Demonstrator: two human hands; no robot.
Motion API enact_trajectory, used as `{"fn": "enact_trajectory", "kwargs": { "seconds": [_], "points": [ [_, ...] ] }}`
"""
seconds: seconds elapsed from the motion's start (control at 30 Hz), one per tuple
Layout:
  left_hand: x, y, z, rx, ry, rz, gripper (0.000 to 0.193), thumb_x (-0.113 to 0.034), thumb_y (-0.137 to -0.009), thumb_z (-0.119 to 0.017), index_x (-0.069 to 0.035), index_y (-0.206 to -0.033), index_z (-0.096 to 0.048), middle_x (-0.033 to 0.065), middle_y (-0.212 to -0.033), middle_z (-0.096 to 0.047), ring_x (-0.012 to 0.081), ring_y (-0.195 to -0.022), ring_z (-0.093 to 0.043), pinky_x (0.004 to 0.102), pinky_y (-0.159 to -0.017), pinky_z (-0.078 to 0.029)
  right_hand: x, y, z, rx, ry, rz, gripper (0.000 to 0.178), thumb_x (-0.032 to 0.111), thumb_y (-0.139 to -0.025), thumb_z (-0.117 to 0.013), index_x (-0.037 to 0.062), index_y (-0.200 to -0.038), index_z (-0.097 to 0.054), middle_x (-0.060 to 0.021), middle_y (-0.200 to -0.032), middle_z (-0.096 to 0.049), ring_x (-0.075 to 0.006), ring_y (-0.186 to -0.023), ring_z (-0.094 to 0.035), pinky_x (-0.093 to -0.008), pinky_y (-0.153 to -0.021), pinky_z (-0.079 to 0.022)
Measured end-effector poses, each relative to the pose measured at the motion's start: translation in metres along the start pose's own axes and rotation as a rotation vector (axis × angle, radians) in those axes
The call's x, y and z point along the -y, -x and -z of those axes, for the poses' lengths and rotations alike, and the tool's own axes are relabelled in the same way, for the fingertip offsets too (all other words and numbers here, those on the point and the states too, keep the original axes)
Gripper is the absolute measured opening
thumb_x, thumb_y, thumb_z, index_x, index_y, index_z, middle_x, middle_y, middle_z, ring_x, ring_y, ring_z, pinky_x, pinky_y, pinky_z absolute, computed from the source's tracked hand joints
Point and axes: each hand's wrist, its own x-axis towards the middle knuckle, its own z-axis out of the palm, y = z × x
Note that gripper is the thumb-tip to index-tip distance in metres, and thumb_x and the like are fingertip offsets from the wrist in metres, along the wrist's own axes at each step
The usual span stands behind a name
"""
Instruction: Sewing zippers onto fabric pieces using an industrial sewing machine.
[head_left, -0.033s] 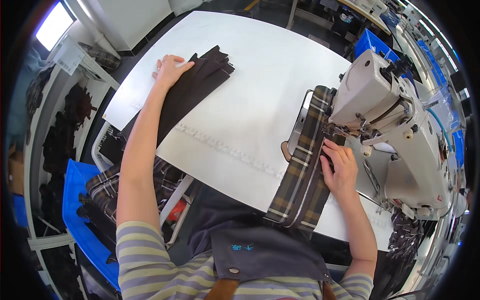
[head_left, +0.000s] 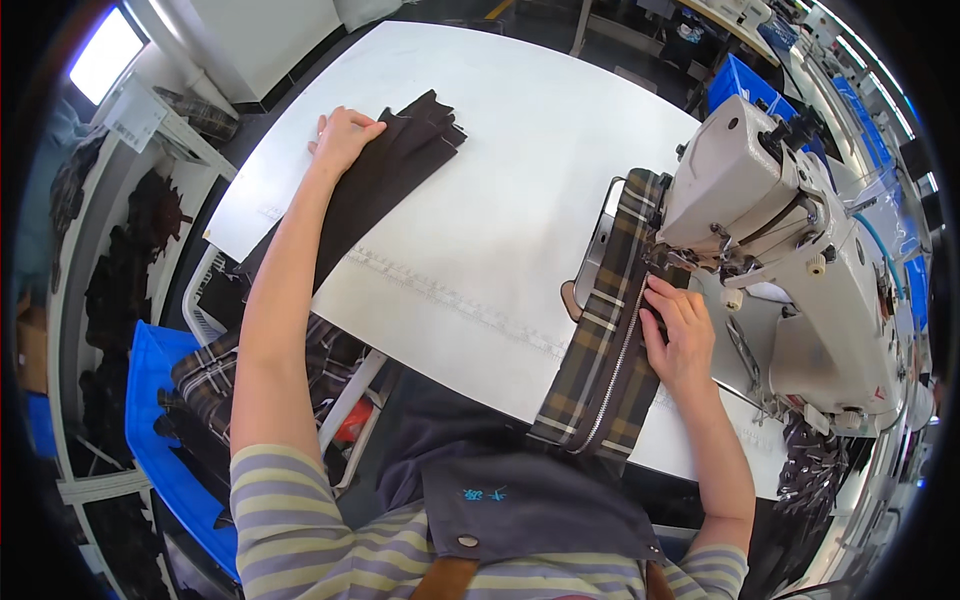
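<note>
My left hand (head_left: pixel 347 138) is at the far left of the table, its fingers pinching the top edge of a stack of dark fabric pieces (head_left: pixel 400 165). At the right, a plaid fabric strip (head_left: pixel 605 310) with a metal zipper (head_left: pixel 618 375) lies lengthwise up to the sewing machine's needle area, its near end over the table's edge. My right hand (head_left: pixel 680 330) has its fingers bent and pressed together on the dark cloth beside the zipper, just below the presser foot. The sewing machine (head_left: pixel 730 190) hides the strip's stitching point.
The white table (head_left: pixel 480 230) carries a printed ruler line. A blue bin (head_left: pixel 150 430) with plaid and dark cloth stands low on the left, by a shelf (head_left: pixel 90 490) of dark pieces. Another blue bin (head_left: pixel 735 85) is behind the machine. Cut scraps (head_left: pixel 812 465) hang at the right edge.
The fingers of my left hand have drawn closer together at the edge of the dark fabric pieces. My right hand and the plaid strip have hardly moved.
</note>
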Motion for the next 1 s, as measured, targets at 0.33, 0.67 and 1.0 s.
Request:
{"fn": "enact_trajectory", "kwargs": {
  "seconds": [0.33, 0.67, 1.0],
  "points": [
    [-0.076, 0.081, 0.094, 0.12, 0.4, -0.459, 0.019, -0.012, -0.091, -0.058, -0.001, -0.103, -0.068, 0.0048, -0.09, -0.071, 0.0089, -0.083, -0.062, 0.023, -0.074, -0.045, -0.002, -0.001, -0.002, -0.004, -0.013, 0.002, 0.022, 0.007, -0.075, -0.071, 0.0037, -0.096, -0.066, -0.0058, -0.11, -0.066, -0.0238, -0.087, -0.062, -0.0348, -0.076, -0.051],
    [-0.127, 0.206, 0.041, 0.408, 0.348, -0.786, 0.054, 0.013, -0.077, -0.053, -0.005, -0.128, -0.059, 0.0132, -0.127, -0.061, 0.0306, -0.104, -0.063, 0.0349, -0.089, -0.047, -0.001, 0.001, -0.011, -0.061, 0.021, 0.008, 0.021, 0.015, -0.076, -0.073, 0.0066, -0.094, -0.066, 0.0, -0.11, -0.066, -0.0205, -0.092, -0.059, -0.0338, -0.076, -0.05],
    [-0.149, 0.191, 0.002, 0.214, -0.007, -1.193, 0.046, -0.008, -0.071, -0.064, -0.008, -0.117, -0.065, 0.006, -0.129, -0.058, 0.024, -0.112, -0.059, 0.053, -0.113, -0.021, -0.004, 0.008, -0.006, -0.027, 0.017, -0.054, 0.022, 0.012, -0.076, -0.073, 0.0064, -0.097, -0.067, 0.0002, -0.111, -0.067, -0.0223, -0.092, -0.061, -0.0332, -0.079, -0.052]
  ]
}}
